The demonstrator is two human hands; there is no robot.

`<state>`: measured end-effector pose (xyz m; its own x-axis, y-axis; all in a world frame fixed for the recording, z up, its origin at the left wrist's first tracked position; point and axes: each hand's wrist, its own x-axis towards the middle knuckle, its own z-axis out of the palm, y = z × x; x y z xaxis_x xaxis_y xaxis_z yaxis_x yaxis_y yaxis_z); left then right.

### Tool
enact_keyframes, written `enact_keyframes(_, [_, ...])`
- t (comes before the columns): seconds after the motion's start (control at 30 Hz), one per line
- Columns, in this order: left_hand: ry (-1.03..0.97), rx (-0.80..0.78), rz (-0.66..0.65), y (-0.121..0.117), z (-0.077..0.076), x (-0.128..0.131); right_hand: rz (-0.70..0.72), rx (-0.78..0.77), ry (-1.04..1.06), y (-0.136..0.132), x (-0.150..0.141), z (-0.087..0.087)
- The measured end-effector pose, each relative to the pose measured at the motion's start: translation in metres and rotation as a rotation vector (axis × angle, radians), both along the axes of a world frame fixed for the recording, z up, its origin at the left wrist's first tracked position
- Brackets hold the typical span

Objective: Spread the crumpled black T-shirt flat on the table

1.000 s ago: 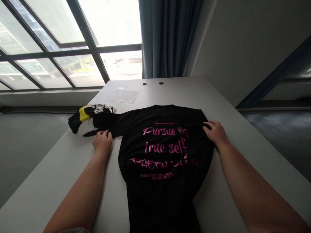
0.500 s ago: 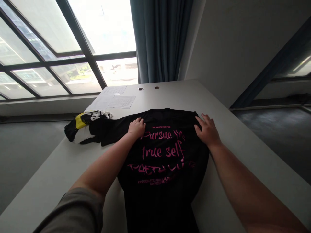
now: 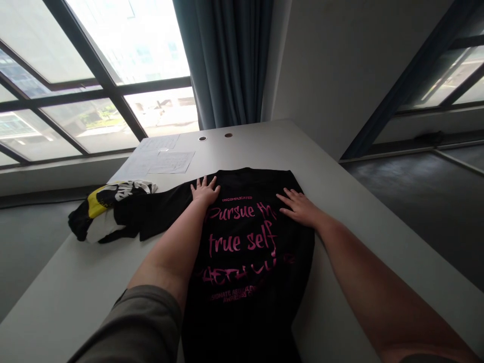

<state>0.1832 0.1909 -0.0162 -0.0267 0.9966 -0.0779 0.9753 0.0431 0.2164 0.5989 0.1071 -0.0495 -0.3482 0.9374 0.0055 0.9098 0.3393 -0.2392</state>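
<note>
A black T-shirt (image 3: 242, 252) with pink lettering lies spread on the white table, its collar toward the far end and its lower part running out of the bottom of the view. On its left shoulder area rests my left hand (image 3: 205, 192), fingers spread flat on the cloth. My right hand (image 3: 298, 205) lies flat near the right shoulder, fingers stretched out to the left over the fabric. The left sleeve reaches out to the side, while the right sleeve does not show.
A bunched black, white and yellow cloth item (image 3: 102, 209) sits at the table's left edge, touching the sleeve. Printed papers (image 3: 170, 162) lie beyond it on the white table (image 3: 264, 146), near two round cable holes. A blue curtain (image 3: 227, 65) and windows stand behind.
My right hand has moved inward from the shirt's right edge onto its shoulder and flattened. My left hand has spread its fingers and shifted toward the collar. The view has turned slightly right.
</note>
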Motion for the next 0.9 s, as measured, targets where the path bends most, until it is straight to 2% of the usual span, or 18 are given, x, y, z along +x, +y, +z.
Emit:
enact_keyframes(0.27, [0.058, -0.093, 0.005, 0.007, 0.005, 0.000, -0.022, -0.095, -0.160, -0.005, -0.011, 0.014])
enact_keyframes(0.47, [0.075, -0.046, -0.004, 0.004, 0.003, 0.000, -0.051, -0.118, -0.163, -0.012, -0.014, 0.021])
enact_keyframes(0.57, [0.077, -0.030, 0.001, 0.003, 0.001, 0.000, -0.065, -0.077, -0.141, -0.011, -0.023, 0.030])
enact_keyframes(0.67, [0.077, -0.019, 0.002, 0.003, 0.000, 0.001, -0.063, -0.006, -0.110, 0.008, -0.046, 0.043])
enact_keyframes(0.77, [0.072, -0.021, -0.002, 0.004, -0.001, 0.001, -0.096, -0.070, -0.100, 0.046, -0.077, 0.055])
enact_keyframes(0.9, [0.065, -0.040, 0.009, 0.005, -0.002, 0.001, -0.249, -0.132, -0.088, 0.091, -0.109, 0.053])
